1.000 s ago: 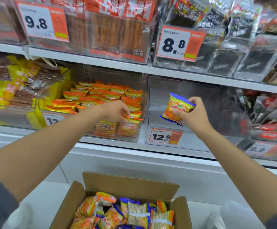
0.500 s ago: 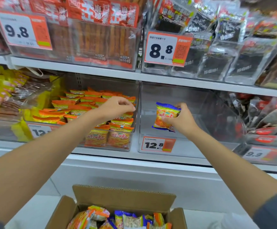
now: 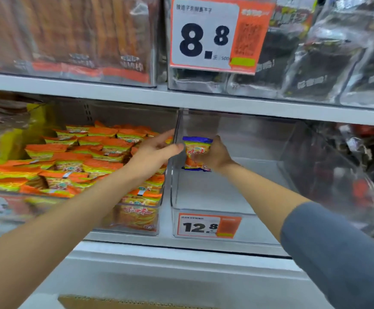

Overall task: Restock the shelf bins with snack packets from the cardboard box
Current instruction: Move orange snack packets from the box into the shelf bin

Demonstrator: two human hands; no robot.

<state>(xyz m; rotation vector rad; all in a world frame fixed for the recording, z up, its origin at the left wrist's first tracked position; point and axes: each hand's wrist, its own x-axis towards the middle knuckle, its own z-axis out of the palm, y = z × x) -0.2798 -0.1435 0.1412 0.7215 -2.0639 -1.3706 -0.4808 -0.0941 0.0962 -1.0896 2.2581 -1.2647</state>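
Note:
My right hand [image 3: 216, 156] is shut on a blue-and-orange snack packet [image 3: 195, 150] and holds it upright inside the clear right-hand bin [image 3: 206, 211], near its back left corner. That bin has nothing else in it. My left hand [image 3: 156, 152] hovers palm down over the orange snack packets [image 3: 70, 157] piled in the neighbouring left bin. Its fingers stretch toward the divider between the bins, and I see nothing in them. Only the top edge of the cardboard box [image 3: 114, 303] shows at the bottom.
A 12.8 price tag [image 3: 208, 226] is on the right bin's front. The shelf board [image 3: 226, 105] above carries an 8.8 tag [image 3: 215, 34] and bins of dark and red packets. Yellow packets [image 3: 14, 139] lie far left, dark ones [image 3: 364, 166] far right.
My right hand has carried the blue packet deeper into the empty bin. My left hand has slid right toward the divider. The view has moved closer, so the box has dropped almost out of sight.

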